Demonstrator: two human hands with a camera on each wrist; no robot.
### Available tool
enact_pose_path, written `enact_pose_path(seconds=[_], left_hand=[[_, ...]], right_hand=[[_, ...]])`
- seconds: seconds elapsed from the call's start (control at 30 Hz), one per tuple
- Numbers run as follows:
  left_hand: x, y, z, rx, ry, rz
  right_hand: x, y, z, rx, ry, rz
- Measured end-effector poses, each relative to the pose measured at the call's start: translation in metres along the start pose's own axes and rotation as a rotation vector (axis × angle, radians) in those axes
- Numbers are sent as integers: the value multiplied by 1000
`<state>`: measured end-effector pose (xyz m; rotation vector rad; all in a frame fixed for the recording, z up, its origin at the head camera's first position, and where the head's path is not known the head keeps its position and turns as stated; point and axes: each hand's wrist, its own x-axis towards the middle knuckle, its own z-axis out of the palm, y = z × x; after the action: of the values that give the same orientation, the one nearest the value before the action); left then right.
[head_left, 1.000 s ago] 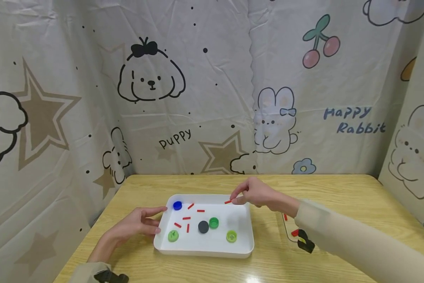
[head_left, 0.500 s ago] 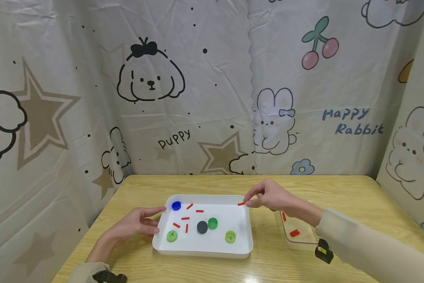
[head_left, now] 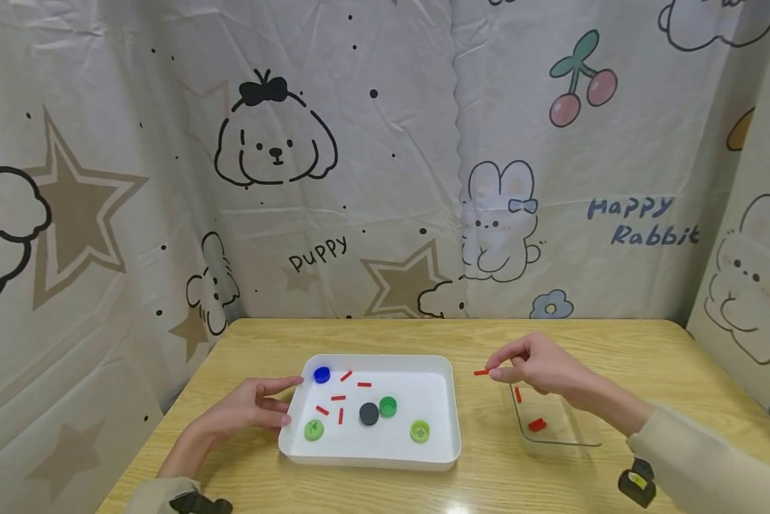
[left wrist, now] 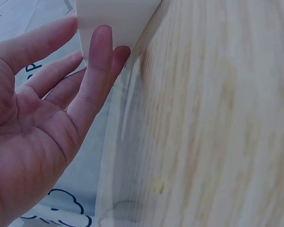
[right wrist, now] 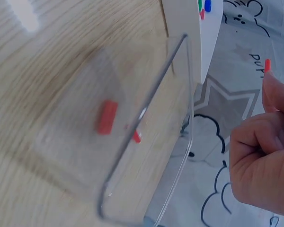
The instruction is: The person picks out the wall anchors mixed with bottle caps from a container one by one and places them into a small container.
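Note:
My right hand (head_left: 541, 365) pinches a small red stick (head_left: 481, 372) between thumb and fingers, above the far left corner of a clear plastic box (head_left: 561, 444). In the right wrist view the tip of that red stick (right wrist: 268, 65) pokes past the thumb. Inside the box lie a red stick (head_left: 518, 395) and a red block-like clump (head_left: 537, 425). My left hand (head_left: 256, 403) rests its extended fingers against the left end of a white tray (head_left: 372, 461); the left wrist view shows the fingertips at the white tray wall (left wrist: 118, 14).
Several red sticks (head_left: 341, 415) lie in the white tray. Among them are a blue cap (head_left: 322, 375), a black disc (head_left: 368, 413), and green caps such as the dark green cap (head_left: 387, 406). A patterned curtain (head_left: 385, 157) hangs behind the wooden table (head_left: 359, 335).
My right hand has moved right, carrying the red stick from above the tray's far right corner to the clear box. The left hand and tray hold their place.

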<state>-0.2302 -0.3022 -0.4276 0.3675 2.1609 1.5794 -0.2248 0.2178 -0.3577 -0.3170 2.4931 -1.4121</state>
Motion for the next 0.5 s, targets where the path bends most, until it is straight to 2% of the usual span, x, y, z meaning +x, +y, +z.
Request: enact_pose_path(seconds=[0.27, 0.5], left_hand=[[0, -1, 0, -9, -2, 0], [0, -2, 1, -18, -3, 3]], right_hand=[[-21, 23, -22, 48, 21, 20], [-32, 41, -34, 38, 49, 27]])
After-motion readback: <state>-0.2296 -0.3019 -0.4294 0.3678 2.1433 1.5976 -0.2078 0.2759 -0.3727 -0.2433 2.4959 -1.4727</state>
